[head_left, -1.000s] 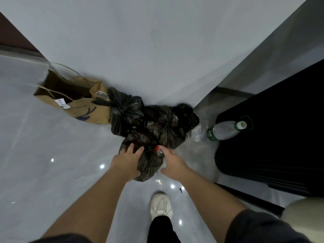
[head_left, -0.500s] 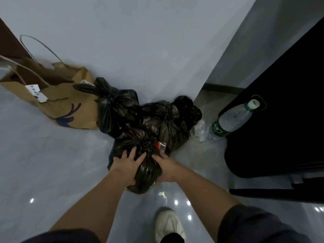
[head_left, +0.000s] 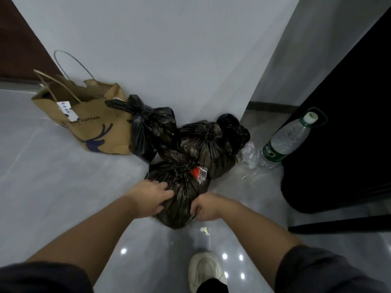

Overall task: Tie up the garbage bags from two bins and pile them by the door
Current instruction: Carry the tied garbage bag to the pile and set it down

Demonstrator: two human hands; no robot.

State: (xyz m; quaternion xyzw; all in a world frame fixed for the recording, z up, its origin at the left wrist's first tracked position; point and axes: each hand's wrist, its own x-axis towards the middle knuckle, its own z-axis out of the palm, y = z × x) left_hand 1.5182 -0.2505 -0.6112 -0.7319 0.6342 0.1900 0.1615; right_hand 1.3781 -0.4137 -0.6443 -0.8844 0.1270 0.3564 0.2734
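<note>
Three tied black garbage bags lie on the floor against the grey wall. The nearest bag (head_left: pixel 182 195) has a knotted top with a red wrapper (head_left: pixel 197 172) showing beside the knot. My left hand (head_left: pixel 151 196) presses on its left side, fingers spread over the plastic. My right hand (head_left: pixel 204 206) is closed on the bag's right side, pinching the plastic. Behind it sit a second bag (head_left: pixel 208 144) and a third bag (head_left: pixel 151 129) with its tied ears sticking left.
A brown paper coffee bag (head_left: pixel 91 125) stands at the left against the wall. A plastic water bottle (head_left: pixel 285 138) leans by a large black object (head_left: pixel 342 132) at the right. A crumpled clear wrapper (head_left: pixel 249 154) lies near the bottle. My shoe (head_left: pixel 204 269) is below.
The camera has dropped closer to the bags. My right hand has slid down the bag's right side and closed on the plastic; my left hand stays pressed on its left.
</note>
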